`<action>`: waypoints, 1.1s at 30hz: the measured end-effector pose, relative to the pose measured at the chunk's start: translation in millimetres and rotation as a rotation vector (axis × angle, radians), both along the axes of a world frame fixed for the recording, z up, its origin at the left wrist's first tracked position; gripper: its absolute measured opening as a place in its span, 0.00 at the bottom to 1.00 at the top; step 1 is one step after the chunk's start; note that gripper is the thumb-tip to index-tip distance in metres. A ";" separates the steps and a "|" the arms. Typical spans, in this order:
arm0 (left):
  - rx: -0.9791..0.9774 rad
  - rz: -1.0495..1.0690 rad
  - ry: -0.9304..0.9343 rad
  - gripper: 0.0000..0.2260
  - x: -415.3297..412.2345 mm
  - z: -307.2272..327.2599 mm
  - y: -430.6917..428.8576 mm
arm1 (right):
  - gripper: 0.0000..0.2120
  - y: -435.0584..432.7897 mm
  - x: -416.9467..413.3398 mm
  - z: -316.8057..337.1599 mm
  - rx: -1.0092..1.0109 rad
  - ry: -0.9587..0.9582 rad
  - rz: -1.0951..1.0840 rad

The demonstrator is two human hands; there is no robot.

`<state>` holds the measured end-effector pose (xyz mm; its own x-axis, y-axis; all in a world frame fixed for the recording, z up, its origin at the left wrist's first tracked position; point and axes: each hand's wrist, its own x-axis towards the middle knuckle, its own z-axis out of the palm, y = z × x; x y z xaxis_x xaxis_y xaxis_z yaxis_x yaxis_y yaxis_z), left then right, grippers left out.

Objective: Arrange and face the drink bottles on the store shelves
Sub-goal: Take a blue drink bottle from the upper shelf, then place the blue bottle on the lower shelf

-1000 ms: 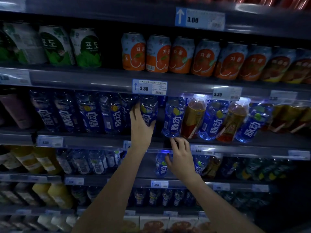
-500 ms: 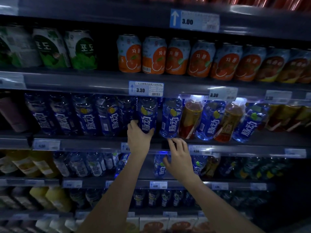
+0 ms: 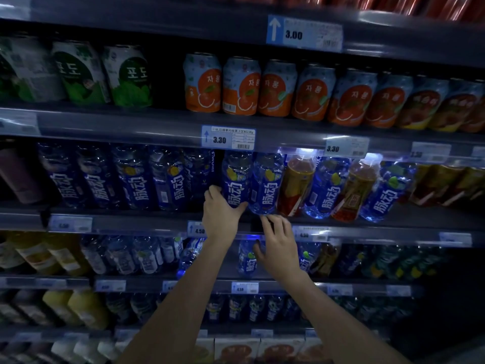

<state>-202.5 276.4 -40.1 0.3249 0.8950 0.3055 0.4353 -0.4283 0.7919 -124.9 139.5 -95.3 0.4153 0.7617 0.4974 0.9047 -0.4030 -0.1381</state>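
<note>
A row of blue drink bottles with white characters stands on the middle shelf (image 3: pixel 157 223). My left hand (image 3: pixel 220 214) grips the base of one blue bottle (image 3: pixel 236 177), its label facing out. Right beside it stands another blue bottle (image 3: pixel 266 182). My right hand (image 3: pixel 279 245) hovers just below that bottle at the shelf's front edge, fingers spread, holding nothing. Further right, amber tea bottles (image 3: pixel 295 185) alternate with tilted blue bottles (image 3: pixel 326 187).
Orange cans (image 3: pixel 240 86) and green cans (image 3: pixel 128 76) fill the shelf above. Price tags (image 3: pixel 227 137) line the shelf edges. Lower shelves hold more blue bottles (image 3: pixel 248 258), yellow juice bottles (image 3: pixel 86 308) and cartons (image 3: pixel 236 350).
My left hand slid from the bottle's side down to its base, and the bottle now stands with its label forward. My right hand stayed near the shelf edge.
</note>
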 end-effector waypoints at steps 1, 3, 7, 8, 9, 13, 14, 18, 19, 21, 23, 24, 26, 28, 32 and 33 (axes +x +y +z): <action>-0.001 -0.008 0.000 0.30 -1.1 -0.1 0.4 | 0.30 0.1 -0.2 -0.2 -0.002 0.001 -0.002; -0.011 -0.037 -0.011 0.30 -3.3 -0.4 1.2 | 0.30 0.3 -0.9 -0.6 0.000 0.008 -0.007; -0.033 -0.124 -0.022 0.31 -10.4 -2.1 5.9 | 0.30 0.7 -2.1 -1.1 0.011 0.006 -0.012; -0.026 -0.136 -0.004 0.31 -13.2 -3.1 7.3 | 0.30 0.6 -2.1 -1.1 0.011 0.006 -0.013; -0.014 -0.139 0.014 0.32 -16.5 -4.3 9.0 | 0.30 0.6 -2.0 -1.2 0.009 0.005 -0.013; 0.044 -0.113 0.062 0.32 -35.8 -9.9 15.4 | 0.29 0.4 -2.2 -1.2 0.014 -0.017 -0.016; 0.066 -0.102 0.081 0.31 -41.6 -12.0 16.9 | 0.29 0.6 -2.3 -1.5 0.020 -0.020 -0.014; 0.141 -0.061 0.126 0.28 -68.0 -23.9 19.0 | 0.28 0.4 -3.1 -3.3 0.059 -0.022 -0.013; 0.145 -0.060 0.123 0.28 -75.5 -28.0 18.7 | 0.28 0.7 -3.5 -3.2 0.064 -0.024 -0.012; 0.146 -0.059 0.096 0.26 -91.5 -40.0 15.7 | 0.27 1.9 -4.4 -3.1 0.070 -0.026 -0.020; 0.158 -0.058 0.043 0.24 -108.2 -56.0 9.5 | 0.27 3.0 -6.9 -4.5 0.088 -0.016 -0.041; 0.166 -0.055 0.019 0.23 -116.3 -65.0 5.7 | 0.27 3.7 -9.4 -6.1 0.103 -0.010 -0.047; 0.159 -0.041 -0.005 0.22 -131.9 -84.1 -2.1 | 0.28 5.1 -18.3 -12.0 0.150 -0.004 -0.027; 0.121 -0.015 0.018 0.22 -144.7 -103.1 -8.0 | 0.27 7.4 -32.0 -22.1 0.217 0.007 0.041; 0.020 0.000 0.108 0.22 -159.8 -136.6 -13.7 | 0.26 14.8 -63.7 -52.6 0.171 0.070 0.160; -0.010 0.002 0.125 0.22 -161.5 -144.9 -14.0 | 0.27 17.1 -69.8 -62.1 0.128 0.093 0.161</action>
